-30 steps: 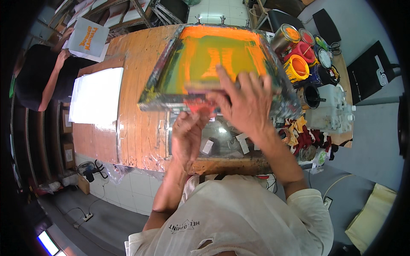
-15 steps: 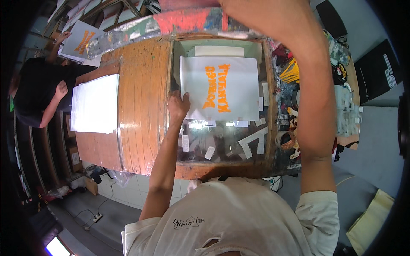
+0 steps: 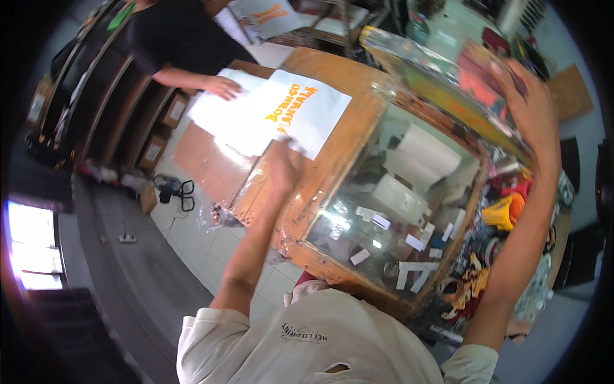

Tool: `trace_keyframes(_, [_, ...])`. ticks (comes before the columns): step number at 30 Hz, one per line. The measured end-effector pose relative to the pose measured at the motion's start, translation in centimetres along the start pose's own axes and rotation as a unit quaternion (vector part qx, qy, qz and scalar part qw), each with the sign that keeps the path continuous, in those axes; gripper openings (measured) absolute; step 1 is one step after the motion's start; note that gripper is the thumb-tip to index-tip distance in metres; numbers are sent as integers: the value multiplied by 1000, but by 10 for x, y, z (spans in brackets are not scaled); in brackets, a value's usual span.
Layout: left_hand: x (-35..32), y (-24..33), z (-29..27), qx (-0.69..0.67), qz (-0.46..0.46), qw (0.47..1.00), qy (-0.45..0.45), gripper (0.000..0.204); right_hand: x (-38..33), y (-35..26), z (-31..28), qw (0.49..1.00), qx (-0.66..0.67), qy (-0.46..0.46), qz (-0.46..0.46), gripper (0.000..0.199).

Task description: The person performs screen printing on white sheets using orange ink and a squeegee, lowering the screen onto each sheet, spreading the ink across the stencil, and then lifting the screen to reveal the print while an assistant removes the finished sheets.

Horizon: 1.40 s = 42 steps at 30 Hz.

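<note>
A white sheet with orange printed lettering (image 3: 320, 115) hangs over the wooden table, overlapping a stack of white paper (image 3: 224, 128). My left hand (image 3: 284, 168), smeared by motion, is closed at the sheet's near edge. At the right, my right hand (image 3: 531, 105) is wrapped over the upper edge of a raised screen-printing frame (image 3: 441, 93), its face streaked with paint and tape. The frame stands tilted above the far side of a glass panel (image 3: 345, 211) set in the tabletop. Pieces of white tape and card lie on that glass.
Across the paper stack, a co-worker's hand (image 3: 222, 88) rests on the sheets. A yellow cup (image 3: 502, 212), rags and supplies crowd the table's right side. Shelves (image 3: 105, 109) stand at the left, and a cable with a power strip (image 3: 127, 239) lies on the floor.
My left hand has carried the printed sheet off the glass, leftward to the paper stack. The view has turned left. The co-worker's hand has come onto the stack; my right hand stays at the frame.
</note>
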<state>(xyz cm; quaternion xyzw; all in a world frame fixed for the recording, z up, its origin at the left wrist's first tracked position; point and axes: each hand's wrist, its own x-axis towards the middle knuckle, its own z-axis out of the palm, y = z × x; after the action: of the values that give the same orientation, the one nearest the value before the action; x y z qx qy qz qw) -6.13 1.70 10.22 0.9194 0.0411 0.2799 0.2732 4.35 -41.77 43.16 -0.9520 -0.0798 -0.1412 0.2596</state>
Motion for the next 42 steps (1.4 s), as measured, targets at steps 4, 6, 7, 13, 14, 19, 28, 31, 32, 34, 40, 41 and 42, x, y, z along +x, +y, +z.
trace_keyframes(4, [-141,53,9,32,-157,967,-197,60,-2,22,8,991,-91,65,-77,54])
trace_keyframes(6, [-187,65,5,96,-98,967,-213,62,-5,21,9,993,-92,52,-54,55])
trace_keyframes(7, [-202,69,2,108,-82,964,-229,62,-7,18,9,994,-90,36,-48,55])
trace_keyframes(13, [-194,57,-24,37,-39,974,-220,45,-18,4,8,995,-85,32,-50,56])
trace_keyframes(14, [-186,49,-27,5,-55,975,-216,39,-19,5,8,995,-77,28,-54,56])
trace_keyframes(19, [-116,-23,-35,-157,-179,952,-191,22,-18,14,10,995,-80,25,-51,55])
trace_keyframes(28, [96,-194,-45,168,-159,969,-83,57,-19,22,9,997,-70,22,16,51])
trace_keyframes(31, [86,-186,-21,275,-145,934,-176,64,-23,20,7,999,-49,-2,17,50])
trace_keyframes(32, [72,-172,-8,295,-145,920,-213,67,-24,19,7,999,-44,-6,12,50])
trace_keyframes(34, [53,-148,12,303,-120,919,-221,72,-26,17,7,999,-42,0,13,50])
trace_keyframes(40, [-18,-62,35,234,-69,932,-267,74,-27,21,6,999,-7,2,38,52])
trace_keyframes(41, [-26,-48,35,238,-65,932,-267,74,-27,22,6,999,3,-2,42,52])
trace_keyframes(42, [-33,-35,35,237,-63,929,-278,74,-27,22,6,999,28,-5,47,53])
